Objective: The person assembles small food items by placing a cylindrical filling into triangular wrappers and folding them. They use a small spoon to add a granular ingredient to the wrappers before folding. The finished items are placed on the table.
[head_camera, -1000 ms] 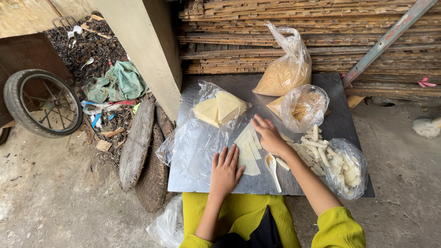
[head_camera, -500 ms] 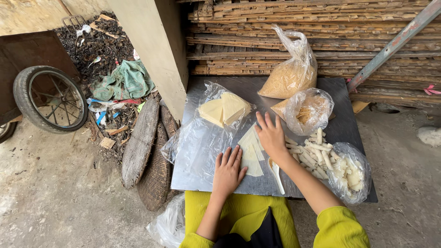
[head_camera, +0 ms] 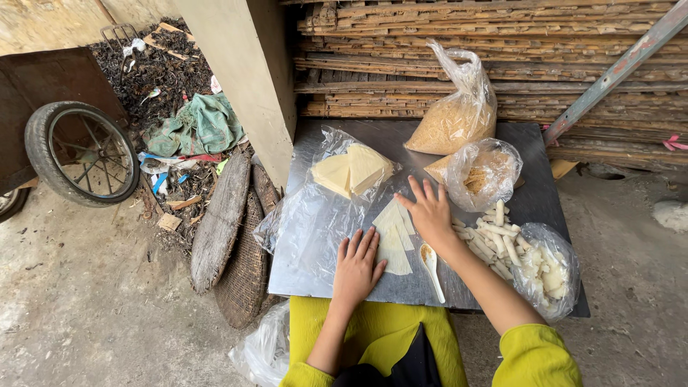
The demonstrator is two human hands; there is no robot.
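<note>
My left hand (head_camera: 358, 266) lies flat, fingers together, on the metal tabletop (head_camera: 523, 143) at the edge of a pale triangular wrapper (head_camera: 392, 231). My right hand (head_camera: 430, 209) rests open, fingers spread, on the far end of the same wrappers. Between my arms, beside the wrapper, lies a white spoon (head_camera: 432, 266) with brown filling in its bowl. A stack of pale triangular wrappers (head_camera: 351, 170) lies on clear plastic farther back.
A tied bag of brown crumbs (head_camera: 459, 118) and an open bag of filling (head_camera: 479, 174) stand behind my right hand. White rolled sticks (head_camera: 494, 236) spill from a bag (head_camera: 548, 269) at the right. Left of the table are a concrete pillar (head_camera: 247, 79), woven trays (head_camera: 233, 244), a wheel (head_camera: 82, 152) and rubbish.
My right hand has shifted slightly over the wrappers and the left hand has stayed flat beside them. The view has drifted a little.
</note>
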